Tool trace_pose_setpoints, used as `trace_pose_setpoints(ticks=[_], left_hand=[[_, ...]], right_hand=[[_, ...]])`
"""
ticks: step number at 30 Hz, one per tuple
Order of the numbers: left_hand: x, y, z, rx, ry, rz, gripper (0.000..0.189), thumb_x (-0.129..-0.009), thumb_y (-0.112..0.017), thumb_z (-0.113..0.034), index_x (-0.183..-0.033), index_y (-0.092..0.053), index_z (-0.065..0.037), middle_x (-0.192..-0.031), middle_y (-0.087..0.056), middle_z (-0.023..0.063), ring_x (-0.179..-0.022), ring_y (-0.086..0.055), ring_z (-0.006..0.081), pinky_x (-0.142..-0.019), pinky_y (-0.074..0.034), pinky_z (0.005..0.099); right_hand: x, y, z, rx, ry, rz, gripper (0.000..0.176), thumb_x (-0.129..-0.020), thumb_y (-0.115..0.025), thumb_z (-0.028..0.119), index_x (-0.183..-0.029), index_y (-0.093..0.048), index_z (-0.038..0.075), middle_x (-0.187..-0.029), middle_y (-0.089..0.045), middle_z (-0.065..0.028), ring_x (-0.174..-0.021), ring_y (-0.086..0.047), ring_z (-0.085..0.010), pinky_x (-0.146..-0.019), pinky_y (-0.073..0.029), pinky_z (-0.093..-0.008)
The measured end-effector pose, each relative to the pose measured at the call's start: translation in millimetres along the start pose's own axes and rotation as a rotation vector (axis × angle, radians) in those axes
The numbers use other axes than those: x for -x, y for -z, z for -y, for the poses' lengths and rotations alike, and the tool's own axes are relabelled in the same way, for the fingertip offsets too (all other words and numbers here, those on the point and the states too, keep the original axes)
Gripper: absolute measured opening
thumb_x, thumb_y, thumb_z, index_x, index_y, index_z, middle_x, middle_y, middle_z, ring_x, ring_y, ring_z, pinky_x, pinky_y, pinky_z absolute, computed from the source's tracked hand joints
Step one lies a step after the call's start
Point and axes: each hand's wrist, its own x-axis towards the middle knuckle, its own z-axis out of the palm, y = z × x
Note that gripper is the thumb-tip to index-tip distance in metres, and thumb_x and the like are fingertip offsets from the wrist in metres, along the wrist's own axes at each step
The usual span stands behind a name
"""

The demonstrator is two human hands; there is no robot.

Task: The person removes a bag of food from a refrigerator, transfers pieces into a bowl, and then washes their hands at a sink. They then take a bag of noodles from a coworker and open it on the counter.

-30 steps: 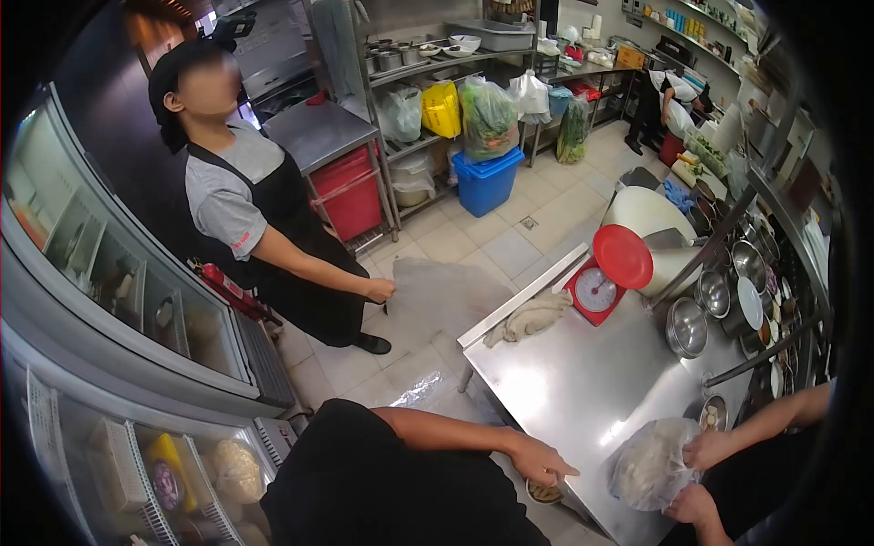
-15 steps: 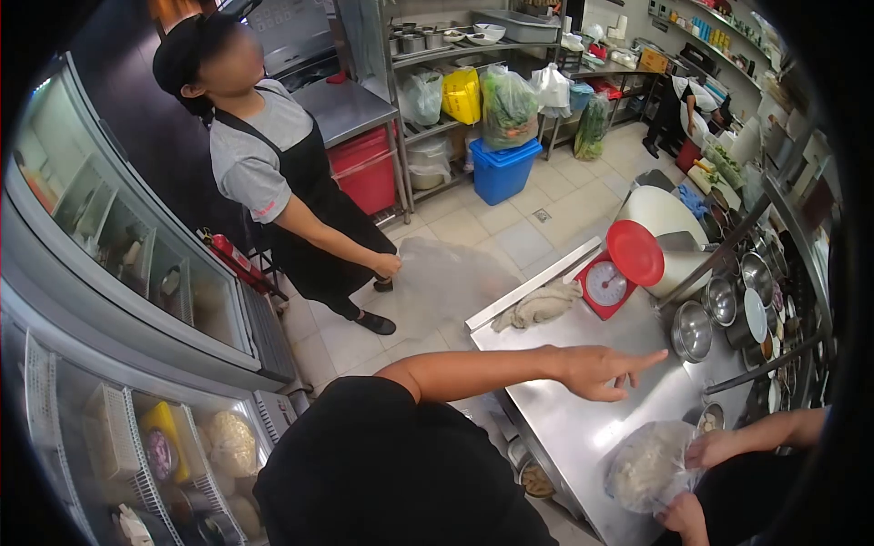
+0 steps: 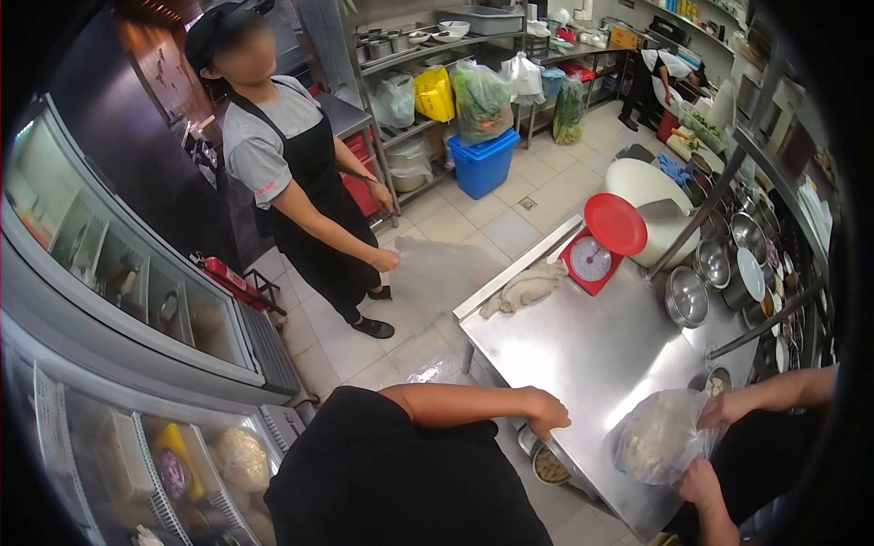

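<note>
My left hand (image 3: 548, 414) is near the left edge of the steel table (image 3: 555, 364), its fingers curled and nothing visible in them. Just below it, at a lower level beside the table, is a metal bowl (image 3: 552, 464) with brownish pieces. My right hand is out of view. Across the table, a co-worker's two hands (image 3: 701, 478) hold a clear plastic bag (image 3: 660, 435) with pale contents against the tabletop. Another co-worker (image 3: 296, 182) in a black apron stands to the left, a hand on a clear plastic sheet or bag (image 3: 442, 270).
A red kitchen scale (image 3: 592, 260) and a crumpled cloth (image 3: 523, 289) lie at the table's far end. Steel bowls (image 3: 686, 296) line its right side under a metal rack. Glass-door fridges (image 3: 137, 264) stand on the left. A blue bin (image 3: 483, 164) is on the floor ahead.
My left hand, which was pointing over the table with the index finger stretched out, has drawn back to the table edge and curled. The standing co-worker's other hand has come into view.
</note>
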Motion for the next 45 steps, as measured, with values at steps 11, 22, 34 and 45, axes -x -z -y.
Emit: trace_pose_setpoints(ticks=[11, 22, 34, 45], left_hand=[[-11.4, -24.1, -13.7, -0.088, 0.074, -0.167, 0.052, -0.08, -0.057, -0.027, -0.121, -0.041, 0.001, -0.116, -0.049, 0.0213, -0.111, -0.044, 0.0422, -0.088, -0.043, 0.0461], [-29.8, -39.8, -38.7, -0.228, 0.168, -0.248, 0.059, -0.072, -0.066, -0.035, -0.116, -0.048, 0.001, -0.109, -0.056, 0.022, -0.114, -0.047, 0.0349, -0.099, -0.031, 0.0513], [-54.3, -25.2, -61.8, -0.374, 0.236, -0.132, 0.057, -0.076, -0.062, -0.043, -0.109, -0.053, 0.003, -0.097, -0.062, 0.0193, -0.093, -0.059, 0.0337, -0.079, -0.047, 0.0419], [-87.1, 73.9, -101.9, 0.189, -0.338, -0.811, 0.062, -0.083, -0.058, -0.029, -0.133, -0.034, -0.003, -0.121, -0.048, 0.0224, -0.085, -0.06, 0.0318, -0.082, -0.045, 0.0377]], right_hand=[[48.5, -36.7, -4.1, -0.122, -0.389, 0.015, 0.018, -0.069, -0.052, 0.017, -0.079, -0.06, 0.005, -0.077, -0.06, -0.0093, -0.073, -0.058, -0.025, -0.066, -0.048, -0.0347], [66.6, -225.3, 248.4, -0.954, -1.468, -0.266, 0.016, -0.077, -0.049, 0.018, -0.082, -0.056, 0.004, -0.074, -0.059, -0.0079, -0.066, -0.057, -0.0199, -0.059, -0.048, -0.0321], [-47.9, -323.8, 402.4, -1.856, -1.959, -0.661, 0.014, -0.085, -0.046, 0.015, -0.089, -0.051, 0.003, -0.074, -0.057, -0.0067, -0.061, -0.056, -0.0145, -0.05, -0.047, -0.0279], [-31.6, -323.9, 413.7, -1.708, -2.108, -0.898, 0.018, -0.088, -0.039, 0.011, -0.101, -0.044, 0.001, -0.077, -0.055, -0.0073, -0.06, -0.058, -0.0166, -0.043, -0.043, -0.0267]])
